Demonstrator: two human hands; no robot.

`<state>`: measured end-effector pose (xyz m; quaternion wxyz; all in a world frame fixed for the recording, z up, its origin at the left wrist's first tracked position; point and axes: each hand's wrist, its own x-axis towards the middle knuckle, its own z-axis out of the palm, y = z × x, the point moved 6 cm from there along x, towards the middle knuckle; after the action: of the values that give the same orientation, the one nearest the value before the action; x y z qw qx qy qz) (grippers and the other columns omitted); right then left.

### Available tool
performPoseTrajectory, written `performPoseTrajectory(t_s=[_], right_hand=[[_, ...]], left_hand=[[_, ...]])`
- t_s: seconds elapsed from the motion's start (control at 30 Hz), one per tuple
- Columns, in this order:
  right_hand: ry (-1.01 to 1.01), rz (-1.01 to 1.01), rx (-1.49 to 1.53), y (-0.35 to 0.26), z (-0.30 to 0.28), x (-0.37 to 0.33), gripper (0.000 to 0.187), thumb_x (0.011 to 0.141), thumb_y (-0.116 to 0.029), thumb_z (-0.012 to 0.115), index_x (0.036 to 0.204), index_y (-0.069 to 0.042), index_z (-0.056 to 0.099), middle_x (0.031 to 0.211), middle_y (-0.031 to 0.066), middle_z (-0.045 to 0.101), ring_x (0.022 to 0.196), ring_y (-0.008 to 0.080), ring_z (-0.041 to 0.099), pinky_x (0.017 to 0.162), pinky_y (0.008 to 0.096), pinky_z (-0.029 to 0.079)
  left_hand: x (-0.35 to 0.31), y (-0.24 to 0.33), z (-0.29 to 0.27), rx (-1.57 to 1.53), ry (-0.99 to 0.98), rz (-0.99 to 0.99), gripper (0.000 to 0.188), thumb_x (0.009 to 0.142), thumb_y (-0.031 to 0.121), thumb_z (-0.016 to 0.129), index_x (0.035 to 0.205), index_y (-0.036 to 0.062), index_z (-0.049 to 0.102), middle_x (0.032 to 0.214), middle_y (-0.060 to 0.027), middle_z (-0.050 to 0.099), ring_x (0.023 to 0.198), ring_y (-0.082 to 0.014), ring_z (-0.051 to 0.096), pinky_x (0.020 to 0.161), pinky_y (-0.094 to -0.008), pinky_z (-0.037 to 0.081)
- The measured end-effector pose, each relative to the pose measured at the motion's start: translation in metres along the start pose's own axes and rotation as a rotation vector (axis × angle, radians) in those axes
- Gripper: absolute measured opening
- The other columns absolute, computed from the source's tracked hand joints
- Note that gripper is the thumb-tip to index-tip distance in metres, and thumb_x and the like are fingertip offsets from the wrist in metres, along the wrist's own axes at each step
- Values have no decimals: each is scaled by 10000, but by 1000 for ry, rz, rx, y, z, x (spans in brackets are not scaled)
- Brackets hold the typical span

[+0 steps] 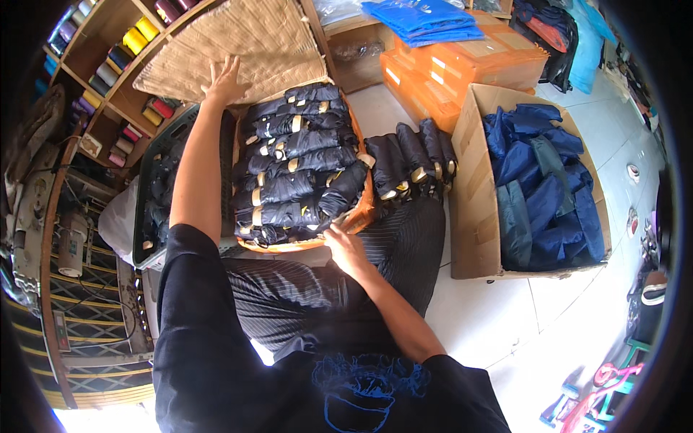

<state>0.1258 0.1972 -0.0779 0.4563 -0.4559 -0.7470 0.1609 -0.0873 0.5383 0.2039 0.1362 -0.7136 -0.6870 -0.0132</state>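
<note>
An orange-taped carton stands before my legs, packed with rows of rolled black fabric bundles tied with pale bands. Its large cardboard flap stands raised at the far side. My left hand lies against that flap with its fingers spread. At the carton's near right corner, my right hand has its fingers closed on the edge. More black bundles lie just right of the carton, by my knee.
A brown box of blue and dark green pouches stands at the right. Orange-taped boxes carry blue plastic packs behind. Left are a dark crate, a thread shelf and a sewing machine.
</note>
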Motion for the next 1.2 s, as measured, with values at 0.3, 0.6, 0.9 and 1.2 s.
performPoseTrajectory(t_s=[0.3,0.6,0.9,1.2], right_hand=[[-446,93,-11,-13,-39,-4,112,921,-177,595,948,-76,554,973,133,595,760,370,640,628,479,512],[-563,252,-21,-9,-33,5,173,922,-223,616,917,-56,570,1037,203,650,853,389,657,659,471,541],[-609,288,34,-8,-26,9,189,919,-204,615,921,-20,571,990,207,656,948,386,662,706,468,553],[-456,233,18,-47,-58,26,307,901,-132,638,1185,-15,619,1129,122,658,963,313,680,759,369,578]], left_hand=[[22,-34,-15,-85,352,125,822,861,448,672,1550,320,243,1645,8,147,1496,-388,120,1069,-734,260],[90,-87,33,-358,698,22,807,833,301,715,1530,290,309,1637,-6,180,1497,-300,180,1059,-745,242],[134,-167,103,-742,320,-18,824,831,297,720,1497,8,330,1499,-238,404,1391,-361,392,1135,-392,342],[110,-174,72,-631,459,55,668,812,208,698,1396,-24,471,1390,-247,508,1292,-380,490,1102,-418,382]])
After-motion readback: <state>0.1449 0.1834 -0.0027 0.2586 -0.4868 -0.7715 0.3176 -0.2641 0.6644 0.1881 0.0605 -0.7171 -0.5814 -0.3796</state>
